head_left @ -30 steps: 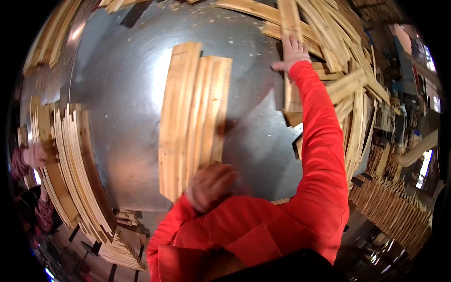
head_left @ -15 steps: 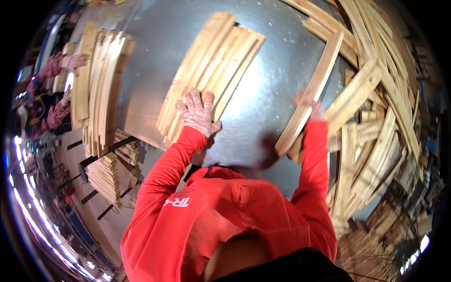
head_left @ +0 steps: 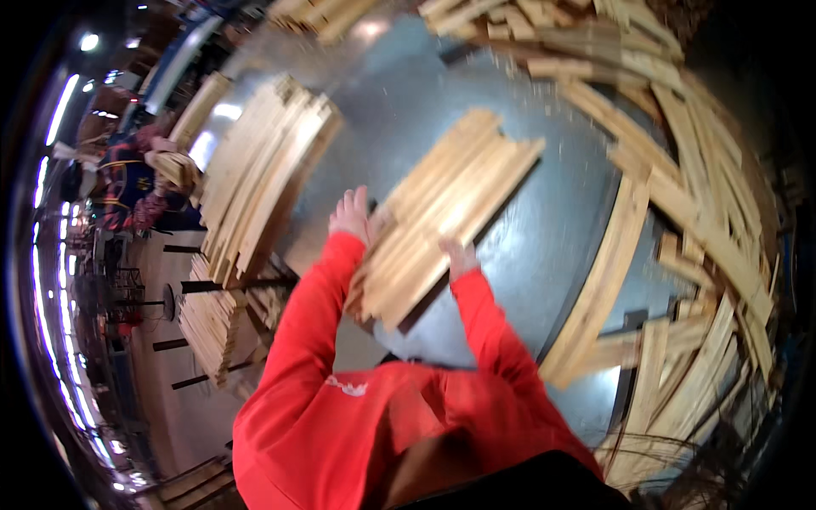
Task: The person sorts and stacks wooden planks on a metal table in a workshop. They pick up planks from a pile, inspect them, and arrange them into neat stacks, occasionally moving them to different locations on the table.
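A tight row of pale wooden boards (head_left: 450,200) lies slanted on the grey metal table in front of me. My left hand (head_left: 353,217) is at the row's left side, with its fingers stretched out and its thumb toward the boards. At the right edge, my right hand (head_left: 460,254) touches the boards near their closer end. Its fingers are partly blurred but look extended, not wrapped around a board. A single long board (head_left: 603,280) lies apart, to the right of my right hand.
A loose heap of boards (head_left: 671,161) spreads along the right side. At left stands a taller stack (head_left: 268,170), with another stack (head_left: 208,327) lower on dark bars. Beyond it, a person (head_left: 140,183) holds wood pieces. More boards (head_left: 319,13) lie at the far edge.
My right hand has left the board it held at right and come to the row's right edge. My left hand has shifted from atop the row to its left side. The view has turned.
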The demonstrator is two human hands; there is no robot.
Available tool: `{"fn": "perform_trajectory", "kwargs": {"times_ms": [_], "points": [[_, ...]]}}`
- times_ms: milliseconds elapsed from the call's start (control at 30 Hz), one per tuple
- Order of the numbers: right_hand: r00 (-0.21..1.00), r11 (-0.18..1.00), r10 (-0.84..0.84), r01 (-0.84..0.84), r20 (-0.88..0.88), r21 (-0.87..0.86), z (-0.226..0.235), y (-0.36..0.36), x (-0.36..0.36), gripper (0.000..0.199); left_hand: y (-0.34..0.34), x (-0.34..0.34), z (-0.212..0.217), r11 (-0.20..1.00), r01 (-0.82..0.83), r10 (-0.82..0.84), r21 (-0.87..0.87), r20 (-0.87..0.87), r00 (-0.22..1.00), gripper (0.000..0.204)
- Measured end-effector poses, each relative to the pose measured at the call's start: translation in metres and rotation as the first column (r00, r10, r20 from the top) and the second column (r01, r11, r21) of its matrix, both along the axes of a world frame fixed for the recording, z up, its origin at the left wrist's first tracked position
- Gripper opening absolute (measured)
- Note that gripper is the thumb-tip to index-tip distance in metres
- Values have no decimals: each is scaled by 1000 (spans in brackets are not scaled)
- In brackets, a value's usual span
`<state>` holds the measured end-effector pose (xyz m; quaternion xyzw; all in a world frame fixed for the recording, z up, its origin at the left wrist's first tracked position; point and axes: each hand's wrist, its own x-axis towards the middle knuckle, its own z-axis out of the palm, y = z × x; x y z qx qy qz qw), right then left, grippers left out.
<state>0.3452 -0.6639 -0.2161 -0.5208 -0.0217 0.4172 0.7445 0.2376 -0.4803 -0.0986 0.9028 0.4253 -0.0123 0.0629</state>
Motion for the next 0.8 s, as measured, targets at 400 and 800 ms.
{"fn": "perform_trajectory", "kwargs": {"times_ms": [400, 800], "points": [[756, 613, 623, -311, 202, -727, 72, 38, 4, 107, 0, -37, -37, 465, 214, 210, -859, 341, 916, 77], [669, 855, 340, 74, 662, -513, 45, 97, 70, 85, 89, 85, -87, 718, 430, -403, -548, 176, 898, 92]]}}
